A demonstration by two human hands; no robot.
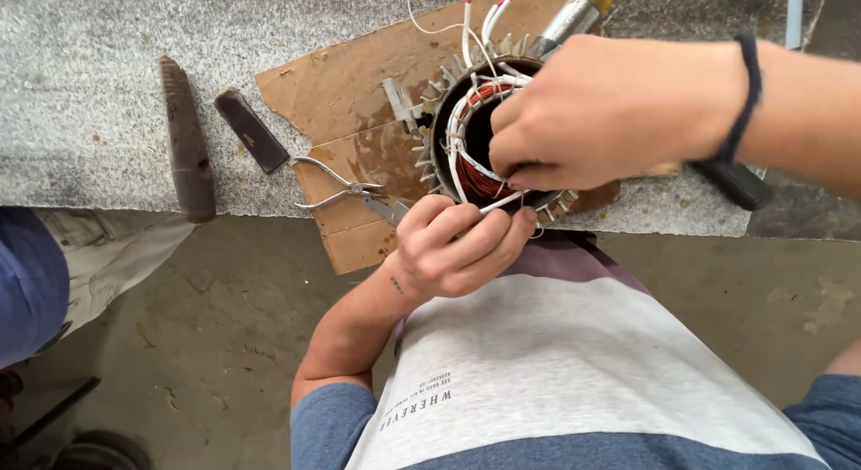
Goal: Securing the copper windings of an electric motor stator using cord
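Both hands meet near the centre of the frame, fingers curled.

The left hand (462, 246) rises from the lower middle, forearm bent, its grip a loose fist with fingertips pinched. The right hand (610, 111) reaches in from the upper right, knuckles up, fingers tucked downward.

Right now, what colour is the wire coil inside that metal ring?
Coppery red windings, laced with white cord; the head view shows it.

Pliers (345, 190) lie on torn cardboard (345, 89); two dark wedge-shaped tools (186, 138) (251, 129) rest on the speckled desk (81, 84).
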